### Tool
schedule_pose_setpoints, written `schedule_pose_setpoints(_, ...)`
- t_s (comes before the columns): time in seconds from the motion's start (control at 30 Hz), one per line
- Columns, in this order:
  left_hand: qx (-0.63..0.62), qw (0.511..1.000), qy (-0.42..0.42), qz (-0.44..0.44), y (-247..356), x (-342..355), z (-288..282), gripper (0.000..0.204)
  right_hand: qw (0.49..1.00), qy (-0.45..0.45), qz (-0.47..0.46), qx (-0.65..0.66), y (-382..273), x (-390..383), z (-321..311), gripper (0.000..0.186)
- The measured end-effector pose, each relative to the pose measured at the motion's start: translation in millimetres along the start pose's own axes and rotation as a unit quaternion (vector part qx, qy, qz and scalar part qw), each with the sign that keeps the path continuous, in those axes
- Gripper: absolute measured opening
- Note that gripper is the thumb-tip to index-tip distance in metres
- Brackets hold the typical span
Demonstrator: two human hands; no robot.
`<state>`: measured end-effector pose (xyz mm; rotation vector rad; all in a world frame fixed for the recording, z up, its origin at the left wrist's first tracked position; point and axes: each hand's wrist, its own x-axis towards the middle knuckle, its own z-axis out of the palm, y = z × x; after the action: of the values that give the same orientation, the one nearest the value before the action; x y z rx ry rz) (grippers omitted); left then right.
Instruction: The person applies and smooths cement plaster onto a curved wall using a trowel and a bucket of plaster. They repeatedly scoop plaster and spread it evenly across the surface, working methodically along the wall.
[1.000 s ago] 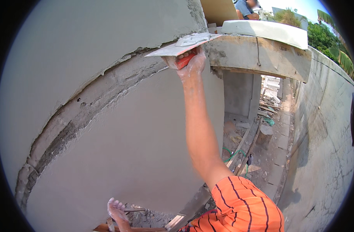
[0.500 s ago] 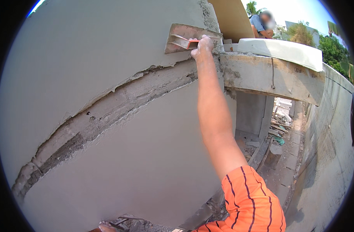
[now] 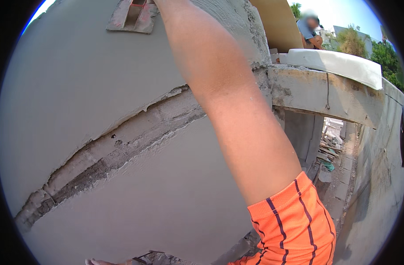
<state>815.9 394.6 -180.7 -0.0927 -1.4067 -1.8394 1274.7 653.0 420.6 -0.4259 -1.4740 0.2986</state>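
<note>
Pinkish-grey rect. trowel (image 3: 143, 24) against smooth grey plastered wall (image 3: 74, 92). R hand (image 3: 157, 2) at trowel, L hand (image 3: 95, 262) btm edge; both cropped, grips can't tell.

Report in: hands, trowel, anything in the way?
Right hand mostly cut off at top edge. Trowel against grey wall. Left hand at bottom edge, grip unclear. Right arm hides part of wall.

right arm (image 3: 230, 95) stretched upward, left fingers (image 3: 90, 262) low
</note>
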Motion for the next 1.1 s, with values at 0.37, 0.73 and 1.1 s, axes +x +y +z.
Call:
schedule_pose_setpoints(0.37, -0.097, 0.914, -0.247, 0.306, 224, -21, 81, 0.041, 0.873, 0.203, 0.072, 0.437, 58, -122, -79, 0.032)
schedule_pose_setpoints(0.73, 0.088, 0.882, -0.247, 0.391, 209, -2, 90, 0.048, 0.767, 0.347, 0.153, 0.517, 124, -50, -149, 0.026)
schedule_pose_setpoints(1.1, 0.186, 0.864, -0.243, 0.401, 215, 5, 85, 0.045, 0.976, 0.109, 0.052, 0.179, 36, 77, -80, 0.022)
